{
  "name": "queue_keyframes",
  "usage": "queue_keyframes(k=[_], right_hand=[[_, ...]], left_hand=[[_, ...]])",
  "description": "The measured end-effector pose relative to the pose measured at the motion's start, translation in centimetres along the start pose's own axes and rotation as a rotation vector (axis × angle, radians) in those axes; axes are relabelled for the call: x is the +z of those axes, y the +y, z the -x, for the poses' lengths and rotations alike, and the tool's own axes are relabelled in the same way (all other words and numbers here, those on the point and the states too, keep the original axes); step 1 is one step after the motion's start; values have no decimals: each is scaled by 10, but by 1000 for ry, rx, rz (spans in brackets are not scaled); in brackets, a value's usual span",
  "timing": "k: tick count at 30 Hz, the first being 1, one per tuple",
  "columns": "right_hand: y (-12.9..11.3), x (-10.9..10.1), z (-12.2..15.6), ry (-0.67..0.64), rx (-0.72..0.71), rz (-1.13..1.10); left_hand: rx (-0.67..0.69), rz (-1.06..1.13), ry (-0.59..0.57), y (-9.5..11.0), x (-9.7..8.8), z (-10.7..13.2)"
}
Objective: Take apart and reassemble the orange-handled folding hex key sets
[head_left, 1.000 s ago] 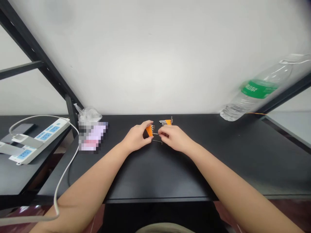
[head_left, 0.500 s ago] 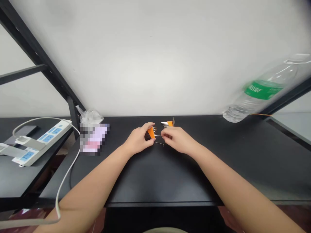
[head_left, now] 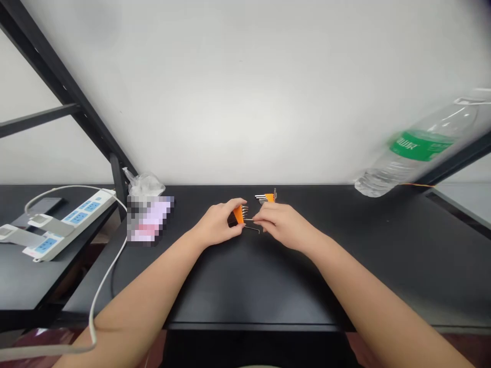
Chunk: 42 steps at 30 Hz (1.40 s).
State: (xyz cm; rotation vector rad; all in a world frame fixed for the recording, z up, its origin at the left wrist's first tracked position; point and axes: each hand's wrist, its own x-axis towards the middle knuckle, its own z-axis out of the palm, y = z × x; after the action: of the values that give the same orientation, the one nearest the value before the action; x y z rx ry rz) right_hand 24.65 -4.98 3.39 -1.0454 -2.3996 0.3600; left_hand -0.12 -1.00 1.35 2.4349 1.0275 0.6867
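Observation:
Between the thumb and fingers of my left hand (head_left: 219, 224) is an orange hex key holder (head_left: 239, 214), with several short metal key ends sticking out to its right. My right hand (head_left: 281, 224) pinches a thin metal hex key (head_left: 248, 220), whose left end is at the holder; whether it sits in a slot I cannot tell. Just below, another L-shaped hex key (head_left: 252, 229) reaches right from near my left thumb, its bent tip pointing down. Behind my right hand lies a second orange holder (head_left: 270, 197) with several keys, partly hidden by the hand.
A large clear bottle with a green label (head_left: 418, 145) is at the right by the wall. On the left are a crumpled plastic bag (head_left: 146, 186), a blurred pink-purple item (head_left: 153, 220), a white power strip (head_left: 76, 220) and a white cable (head_left: 100, 291) crossing over my left forearm.
My right fingers have closed more tightly around the hex key and tilted slightly. The left hand keeps its hold on the orange holder. The whole view has shifted a little.

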Motion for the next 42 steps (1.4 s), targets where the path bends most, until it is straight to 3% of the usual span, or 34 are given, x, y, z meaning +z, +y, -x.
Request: queue_keyframes(k=[12, 17, 21, 26, 31, 38, 42], right_hand=[[-5, 9, -4, -26, -71, -40], [-3, 17, -6, 102, 55, -93], [2, 29, -4, 182, 42, -117], [8, 37, -1, 15, 82, 5], [15, 36, 0, 38, 189, 146], [9, 40, -2, -169, 295, 266], [7, 34, -1, -130, 308, 225]], left_hand=[[31, 112, -46, 9, 7, 1], [-20, 135, 36, 3, 10, 1], [-55, 152, 136, -2, 11, 2], [-101, 151, 277, -6, 11, 0], [-98, 146, 272, -9, 9, -2], [-123, 105, 246, -8, 10, -2], [-113, 56, 231, -8, 9, -2]])
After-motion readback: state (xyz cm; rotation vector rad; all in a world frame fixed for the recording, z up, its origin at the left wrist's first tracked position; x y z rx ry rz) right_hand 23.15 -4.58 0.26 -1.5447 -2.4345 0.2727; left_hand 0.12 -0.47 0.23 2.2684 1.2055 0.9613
